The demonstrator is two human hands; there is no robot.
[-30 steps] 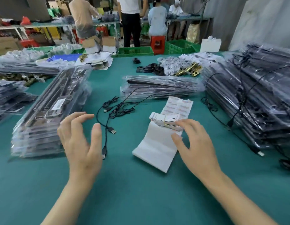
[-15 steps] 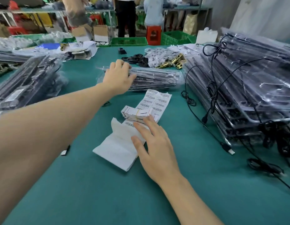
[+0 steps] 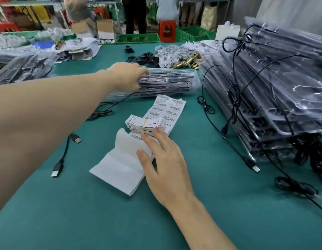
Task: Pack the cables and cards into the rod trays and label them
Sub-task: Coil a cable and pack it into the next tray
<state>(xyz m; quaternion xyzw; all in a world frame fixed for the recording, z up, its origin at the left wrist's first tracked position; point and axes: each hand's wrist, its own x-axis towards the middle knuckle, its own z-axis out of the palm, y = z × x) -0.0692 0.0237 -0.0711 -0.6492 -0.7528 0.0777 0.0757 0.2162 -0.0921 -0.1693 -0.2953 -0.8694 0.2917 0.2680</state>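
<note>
1. Two hands are out over the green desk [image 3: 84, 213], working apart.
2. Left hand [image 3: 127, 76]: reached far forward to the short pile of bagged rod trays [image 3: 167, 83] lying mid-desk. Its fingers [image 3: 143, 70] are bent over the pile's left end, gripping it.
3. Right hand [image 3: 165, 159]: lies flat, fingers [image 3: 149, 139] straight and slightly spread, pressing the paper. The fingertips touch the near edge of a banded stack of cards [image 3: 144, 124].
4. Cards sit on a sheet of barcode labels [image 3: 167, 109]; a blank white backing sheet [image 3: 118, 170] runs from it toward the person.
5. Black USB cable [image 3: 63, 159] lies loose under the left forearm, plugs on the desk.
6. Right side: a bigger pile [image 3: 282, 91] of bagged trays, black cables draped over it.
7. Behind the short pile: brass fittings [image 3: 188, 61].
</note>
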